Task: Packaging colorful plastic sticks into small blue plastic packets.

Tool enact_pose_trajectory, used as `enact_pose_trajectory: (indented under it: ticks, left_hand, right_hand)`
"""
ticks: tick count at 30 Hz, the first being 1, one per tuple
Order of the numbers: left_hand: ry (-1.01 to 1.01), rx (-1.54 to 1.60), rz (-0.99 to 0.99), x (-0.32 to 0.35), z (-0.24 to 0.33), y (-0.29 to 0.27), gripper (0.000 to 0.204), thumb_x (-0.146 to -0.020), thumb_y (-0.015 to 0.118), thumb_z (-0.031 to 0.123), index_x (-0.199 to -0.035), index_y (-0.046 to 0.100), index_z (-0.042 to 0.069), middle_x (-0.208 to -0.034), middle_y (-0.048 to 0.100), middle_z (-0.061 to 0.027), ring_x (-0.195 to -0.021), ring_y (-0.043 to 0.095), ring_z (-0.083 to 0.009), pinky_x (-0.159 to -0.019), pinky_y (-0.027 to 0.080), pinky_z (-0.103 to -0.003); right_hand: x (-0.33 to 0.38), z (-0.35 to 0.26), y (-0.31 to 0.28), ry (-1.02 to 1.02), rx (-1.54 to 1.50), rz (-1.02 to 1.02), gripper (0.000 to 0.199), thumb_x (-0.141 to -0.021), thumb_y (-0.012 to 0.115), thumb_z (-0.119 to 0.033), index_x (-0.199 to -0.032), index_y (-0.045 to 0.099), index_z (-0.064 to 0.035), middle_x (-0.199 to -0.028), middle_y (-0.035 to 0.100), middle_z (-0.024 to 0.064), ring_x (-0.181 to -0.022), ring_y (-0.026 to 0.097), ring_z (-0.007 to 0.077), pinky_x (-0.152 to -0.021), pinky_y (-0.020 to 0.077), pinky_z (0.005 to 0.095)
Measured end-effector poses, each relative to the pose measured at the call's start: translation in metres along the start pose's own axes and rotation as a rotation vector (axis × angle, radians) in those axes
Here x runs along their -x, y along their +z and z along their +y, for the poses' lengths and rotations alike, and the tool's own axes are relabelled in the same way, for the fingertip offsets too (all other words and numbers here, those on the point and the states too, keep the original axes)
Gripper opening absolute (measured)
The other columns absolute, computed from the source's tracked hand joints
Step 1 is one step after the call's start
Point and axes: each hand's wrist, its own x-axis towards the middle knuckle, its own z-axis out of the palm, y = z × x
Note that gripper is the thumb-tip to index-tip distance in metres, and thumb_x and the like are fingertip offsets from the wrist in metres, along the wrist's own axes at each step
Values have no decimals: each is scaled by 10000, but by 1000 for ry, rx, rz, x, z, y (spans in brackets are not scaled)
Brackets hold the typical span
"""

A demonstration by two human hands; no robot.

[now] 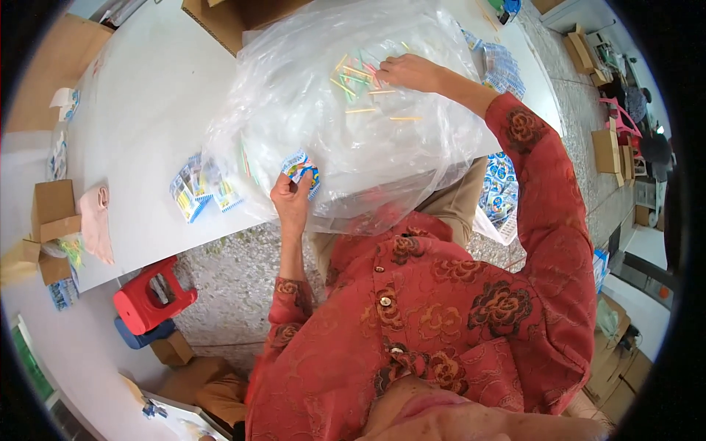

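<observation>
My left hand (293, 198) pinches a small blue-and-white printed packet (300, 167) upright near the table's front edge. Across the table, my right hand (407, 73) reaches into a loose pile of thin coloured sticks (354, 79), yellow, green and pink. Its fingers are drawn together at the pile's right side, by the pink ones; how many they grip is hidden. Beneath both hands spreads a large clear plastic bag (294, 95), with a few stray sticks lying on it. Left of my left hand lie several filled packets (197, 187), overlapping, with sticks inside.
A white table (147, 95) carries all this. An open cardboard box (217, 26) stands at the far side, and stacked packets (502, 70) lie at the right. Below the table's edge are a white basket of packets (498, 187) and a red stool (154, 295).
</observation>
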Motion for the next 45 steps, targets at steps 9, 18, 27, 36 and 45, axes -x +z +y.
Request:
enact_pose_trajectory:
  ticks: [9,18,27,36,45]
  left_hand:
    - [35,-31,-14,-2,0,2,196,-835,638,44,-1023,627,-9,-884,634,-8,-773,548,-49,-682,446,-205]
    - [31,12,-25,1,1,-1,190,-838,633,34,-1024,627,-3,-899,634,-12,-778,551,-52,-691,450,-208]
    - [13,59,-46,-2,-5,1,198,-827,627,15,-1024,626,-7,-893,635,-9,-803,553,-52,-725,449,-208]
    - [40,108,-36,-4,-9,4,183,-817,638,20,-1000,638,11,-846,622,22,-725,504,-23,-641,404,-174]
    - [67,39,-39,-3,-6,7,173,-810,652,36,-981,644,11,-834,639,5,-736,530,-35,-648,425,-187]
  right_hand:
    - [-11,21,2,354,-252,74,180,-725,553,-64,-899,591,-40,-941,594,132,-853,595,311,-721,494,402]
    - [-53,38,-17,375,-196,107,137,-646,552,-72,-758,592,-7,-825,614,151,-804,589,334,-693,472,397]
    - [-19,79,-22,393,-16,93,25,-663,554,-21,-652,568,-5,-764,609,173,-743,620,313,-655,490,383]
    - [-58,25,-9,698,-1180,-64,136,-681,620,-130,-672,594,3,-556,566,59,-526,580,115,-499,462,239]
    - [-49,20,26,749,-461,338,375,-711,667,-343,-697,604,26,-566,607,103,-518,608,203,-526,494,299]
